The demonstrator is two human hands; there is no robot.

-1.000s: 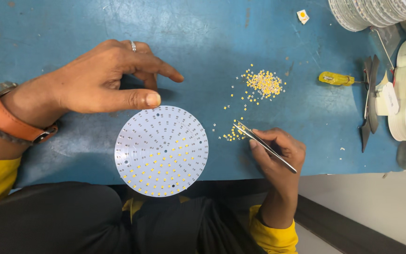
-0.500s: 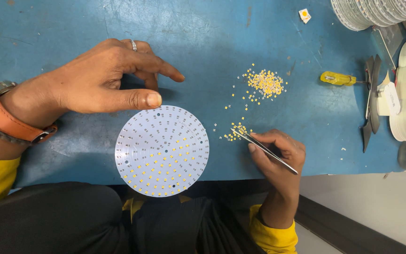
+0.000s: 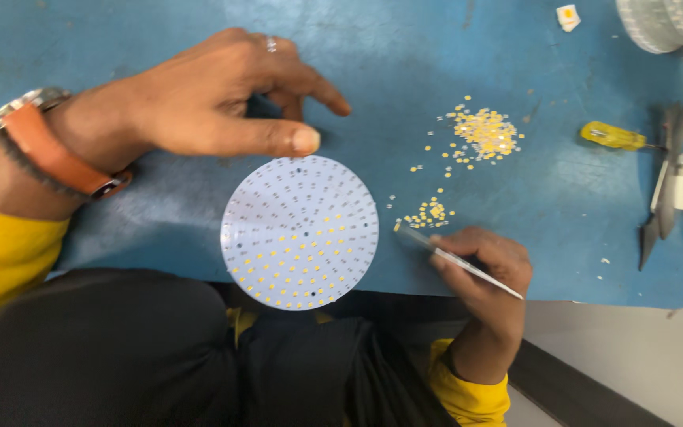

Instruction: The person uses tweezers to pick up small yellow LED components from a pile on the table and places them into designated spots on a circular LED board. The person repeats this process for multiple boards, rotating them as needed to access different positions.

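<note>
a: tweezers (image 3: pixel 456 259) sit pinched in the right hand (image 3: pixel 484 265), tip beside the small chip pile (image 3: pixel 430 214).
b: left hand (image 3: pixel 215 103)?
a: open, holding nothing, thumb at the disc (image 3: pixel 300 231) rim on the blue table (image 3: pixel 405 47).

- A wristwatch (image 3: pixel 53 146) with an orange strap and silver case is worn on the left wrist.
- A silver ring (image 3: pixel 271 44) is worn on the left hand (image 3: pixel 215 99).
- Yellow sleeves (image 3: pixel 1 249) are worn on both arms.
- Dark trousers (image 3: pixel 144 356) are worn.
</note>
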